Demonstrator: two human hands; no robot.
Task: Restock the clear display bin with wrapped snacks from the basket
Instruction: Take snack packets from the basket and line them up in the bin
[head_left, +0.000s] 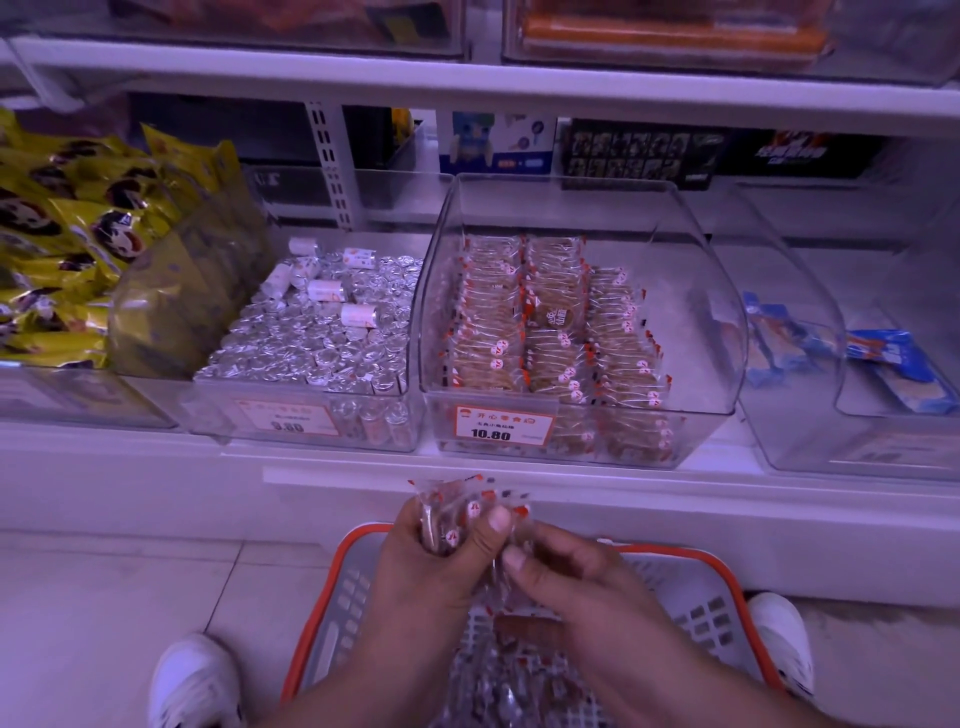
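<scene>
My left hand (436, 551) grips a loose stack of wrapped snacks (457, 512) over the basket (727, 577), below the clear display bin (571, 322) — my right hand (566, 577) pinches one more against it. Slick wrappers, a fat bundle — I reckon a packet could slide out on the lift.

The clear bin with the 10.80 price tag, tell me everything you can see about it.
The clear display bin looks like transparent plastic, with tall curved side walls and a low front. It sits on the white shelf between two other clear bins. Rows of wrapped snacks stand packed inside, leaving its right side bare. An orange price label reading 10.80 is on its front. Neither hand touches it.
</scene>
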